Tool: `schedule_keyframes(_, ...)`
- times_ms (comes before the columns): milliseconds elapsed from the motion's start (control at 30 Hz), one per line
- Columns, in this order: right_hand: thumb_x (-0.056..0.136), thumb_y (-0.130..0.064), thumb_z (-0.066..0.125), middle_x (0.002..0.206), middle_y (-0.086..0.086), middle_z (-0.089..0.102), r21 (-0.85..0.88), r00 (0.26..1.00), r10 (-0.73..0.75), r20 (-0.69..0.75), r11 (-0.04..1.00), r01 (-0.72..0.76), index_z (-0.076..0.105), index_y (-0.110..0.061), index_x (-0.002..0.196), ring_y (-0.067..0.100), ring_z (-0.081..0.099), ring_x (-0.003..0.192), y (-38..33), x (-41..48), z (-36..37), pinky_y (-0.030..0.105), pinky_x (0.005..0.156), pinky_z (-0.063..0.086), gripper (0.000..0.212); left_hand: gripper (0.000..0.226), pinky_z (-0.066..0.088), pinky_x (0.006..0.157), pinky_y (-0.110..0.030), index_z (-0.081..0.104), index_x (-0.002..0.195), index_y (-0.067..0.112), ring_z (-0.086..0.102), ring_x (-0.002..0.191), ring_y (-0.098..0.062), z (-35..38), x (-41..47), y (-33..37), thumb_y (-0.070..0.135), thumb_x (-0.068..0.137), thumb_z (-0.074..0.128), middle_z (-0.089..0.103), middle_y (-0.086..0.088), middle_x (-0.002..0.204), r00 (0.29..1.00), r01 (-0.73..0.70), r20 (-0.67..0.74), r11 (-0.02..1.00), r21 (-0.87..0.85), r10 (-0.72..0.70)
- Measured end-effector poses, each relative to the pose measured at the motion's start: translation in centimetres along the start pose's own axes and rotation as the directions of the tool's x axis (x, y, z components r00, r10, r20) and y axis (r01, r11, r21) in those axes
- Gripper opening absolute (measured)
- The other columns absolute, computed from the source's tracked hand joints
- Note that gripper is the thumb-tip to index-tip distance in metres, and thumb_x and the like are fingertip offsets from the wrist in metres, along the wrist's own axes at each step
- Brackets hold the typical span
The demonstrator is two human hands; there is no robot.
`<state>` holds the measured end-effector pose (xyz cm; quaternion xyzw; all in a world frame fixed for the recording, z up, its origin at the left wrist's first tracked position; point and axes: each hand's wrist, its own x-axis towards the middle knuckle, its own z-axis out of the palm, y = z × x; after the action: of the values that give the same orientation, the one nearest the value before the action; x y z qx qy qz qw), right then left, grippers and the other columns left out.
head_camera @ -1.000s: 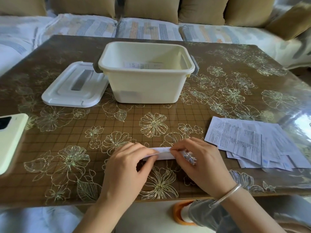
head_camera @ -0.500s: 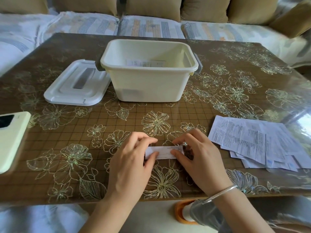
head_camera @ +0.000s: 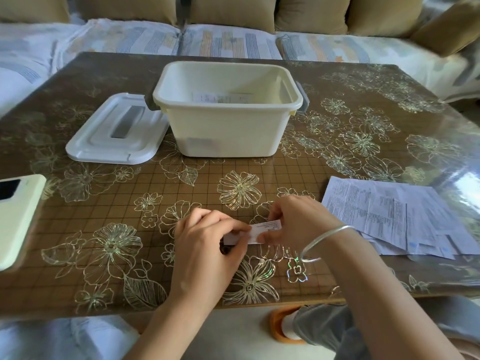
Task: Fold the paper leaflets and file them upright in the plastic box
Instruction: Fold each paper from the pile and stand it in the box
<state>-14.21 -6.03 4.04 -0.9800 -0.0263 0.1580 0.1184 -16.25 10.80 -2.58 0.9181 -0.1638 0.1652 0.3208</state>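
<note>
Folded leaflet (head_camera: pixel 262 231) is sitting low over the table (head_camera: pixel 109 178) near its front edge. It is folded down to a small strip, with print showing on top. Left hand (head_camera: pixel 207 245) is pinching the strip's left end, fingers curled over it and thumb mostly hidden underneath. Right hand (head_camera: pixel 298 220) is pinching the right end, thumb on the near side and fingers curled over the far edge. Cannot tell if the strip is touching the table or is lifted just off it. A silver bracelet (head_camera: pixel 326 237) is hanging on the right wrist.

Right of the hands, a loose pile of unfolded leaflets (head_camera: pixel 384 211) is lying flat on the table. The sheets are overlapping and fanning out, apart from the right hand.

Beyond the hands, the cream plastic box (head_camera: pixel 226 131) is standing open mid-table, with a grey clip at each end. Inside it, printed paper (head_camera: pixel 220 97) is showing just above the near rim; cannot tell how it is standing. The white lid (head_camera: pixel 117 133) is lying flat just left of the box, its far corner by the left clip.

A pale green phone (head_camera: pixel 18 216) is lying at the table's left edge, partly out of frame. Behind the table, a sofa (head_camera: pixel 228 42) with a striped cover is running across, and tan cushions (head_camera: pixel 233 9) are lining its back.
</note>
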Motion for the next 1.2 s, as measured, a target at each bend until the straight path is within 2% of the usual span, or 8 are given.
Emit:
schedule_keyframes(167,0.075,-0.053,0.071,0.079,-0.007,0.06,0.052,0.998,-0.043,-0.052,0.998,0.045,0.061,-0.018,0.086,0.009,0.051,0.07,0.4,-0.4,0.2,0.016,0.052,0.033,0.039,0.027,0.026,0.076,-0.027,0.07,0.085,0.038,0.047,0.09,-0.007,0.0,0.2,0.1,0.058,0.075,0.053,0.06,0.023,0.081,0.999,0.027,0.033,1.0,0.003,-0.028)
schedule_keyframes(367,0.072,-0.055,0.067,0.073,-0.017,0.068,0.507,0.971,-0.083,-0.226,0.841,0.19,0.072,-0.029,0.083,-0.004,0.06,0.067,0.8,-3.0,1.6,0.011,0.058,0.046,0.028,0.032,0.021,0.072,-0.027,0.071,0.086,0.038,0.045,0.089,-0.007,-0.1,0.4,0.3,0.061,0.076,0.051,0.059,0.023,0.08,0.999,0.027,0.039,0.999,0.021,-0.027)
schedule_keyframes(500,0.083,-0.038,0.066,0.088,-0.036,0.062,0.428,0.915,-0.146,-0.375,0.849,0.31,0.072,-0.039,0.1,-0.007,0.053,0.089,1.5,-4.0,3.6,0.011,0.072,0.045,0.018,0.031,0.025,0.074,-0.03,0.07,0.084,0.035,0.047,0.091,-0.009,-0.3,0.4,0.2,0.057,0.074,0.052,0.06,0.022,0.081,0.995,0.063,0.078,0.998,0.01,-0.064)
schedule_keyframes(633,0.09,-0.031,0.053,0.106,-0.027,0.061,0.185,0.825,-0.291,-0.484,0.888,0.422,0.07,-0.034,0.109,0.0,0.049,0.099,1.6,-3.9,5.3,0.015,0.081,0.044,0.026,0.032,0.032,0.079,-0.033,0.07,0.081,0.03,0.046,0.093,-0.007,-1.0,0.8,-0.3,0.052,0.074,0.046,0.061,0.023,0.083,0.985,0.056,0.166,0.998,0.012,-0.057)
schedule_keyframes(733,0.087,-0.018,0.055,0.109,-0.019,0.06,0.059,0.787,-0.36,-0.501,0.893,0.446,0.07,-0.031,0.111,0.009,0.051,0.096,1.5,-3.7,5.7,0.021,0.076,0.049,0.031,0.026,0.033,0.092,-0.029,0.07,0.103,0.039,0.044,0.101,0.003,-2.6,1.4,-0.7,0.037,0.082,0.055,0.058,0.031,0.094,0.95,0.099,0.306,0.992,-0.082,-0.069)
schedule_keyframes(867,0.083,-0.014,0.056,0.108,-0.013,0.06,-0.03,0.785,-0.423,-0.453,0.887,0.46,0.071,-0.027,0.11,0.016,0.054,0.093,1.4,-3.7,5.2,0.029,0.071,0.052,0.033,0.043,0.034,0.091,-0.013,0.061,0.114,0.047,0.047,0.11,0.01,-4.6,2.4,-1.6,0.015,0.085,0.061,0.057,0.026,0.105,0.871,0.186,0.486,0.964,-0.188,-0.073)
schedule_keyframes(1067,0.078,-0.015,0.067,0.11,-0.013,0.06,-0.006,0.819,-0.408,-0.403,0.896,0.444,0.073,-0.033,0.097,0.012,0.053,0.095,1.4,-2.8,4.1,0.032,0.062,0.054,0.027,0.022,0.042,0.074,-0.018,0.066,0.1,0.04,0.054,0.091,0.006,-4.4,4.0,-0.9,0.04,0.079,0.074,0.058,0.025,0.099,0.89,0.057,0.455,0.998,-0.029,-0.038)
schedule_keyframes(1200,0.08,-0.031,0.069,0.102,-0.018,0.057,0.09,0.881,-0.321,-0.348,0.924,0.372,0.067,-0.034,0.098,0.006,0.047,0.094,0.2,-1.3,3.1,0.024,0.076,0.047,0.019,0.024,0.039,0.071,-0.018,0.059,0.097,0.04,0.05,0.088,0.004,-4.3,4.8,0.0,0.044,0.079,0.074,0.053,0.023,0.095,0.861,-0.012,0.508,0.996,0.086,-0.033)
